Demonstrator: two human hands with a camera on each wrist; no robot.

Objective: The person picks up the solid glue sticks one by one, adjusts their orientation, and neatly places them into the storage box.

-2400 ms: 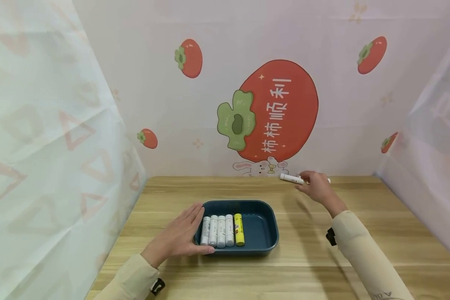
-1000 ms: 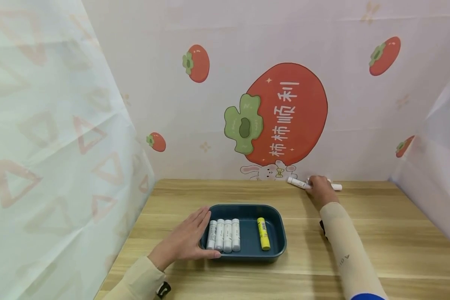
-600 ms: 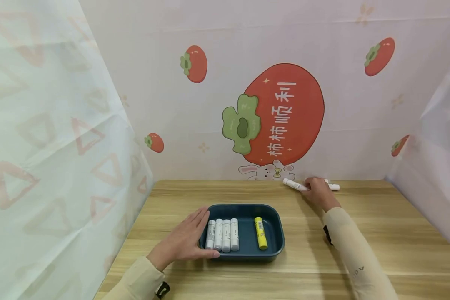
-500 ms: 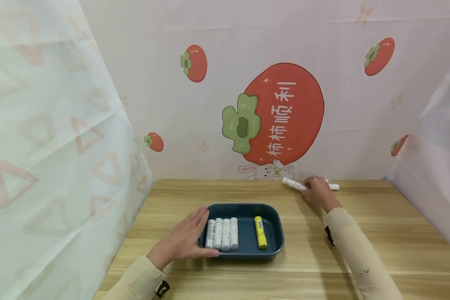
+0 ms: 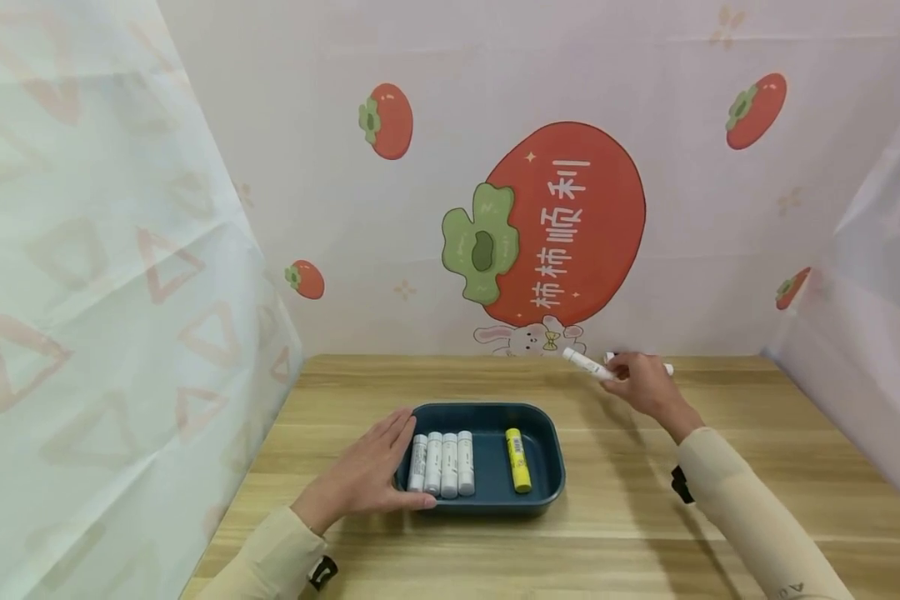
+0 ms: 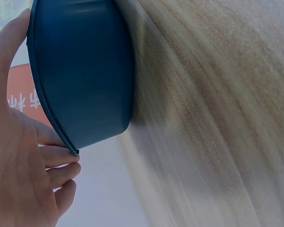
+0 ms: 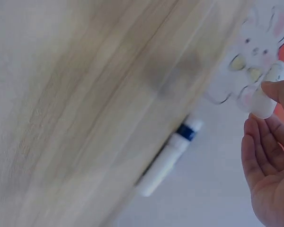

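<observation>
Right hand [image 5: 648, 387]: the grip pinches a white tube [image 5: 587, 364] between thumb and fingers, near one end, at the far side of the table [image 5: 465, 554]; the tube is tilted, its free end pointing left and raised, and appears lifted clear of the surface. Left hand [image 5: 363, 479]: fingers extended and thumb spread, it spans the left end of a dark blue tray [image 5: 492, 454], touching the rim without closing round it. Principal hazard, in my judgement: with so little of the tube held, a knock against the backdrop [image 5: 360, 217] could twist it loose, and a round body would probably roll. A second white stick with a dark blue band [image 7: 170, 158] lies along the table's back edge, just beside the right hand, where a careless sweep of the fingers could shift it. Should the left hand press hard on the rim, the tray might slide or tip. Container inspected: one, the tray, level on the table. Contents: four white tubes [image 5: 450, 465] lying side by side against the left end, and one yellow tube [image 5: 518, 461] lying well apart from them, nearer the right wall, slightly askew. Bare floor separates the two groups. Markings on the tubes are too small to read.
</observation>
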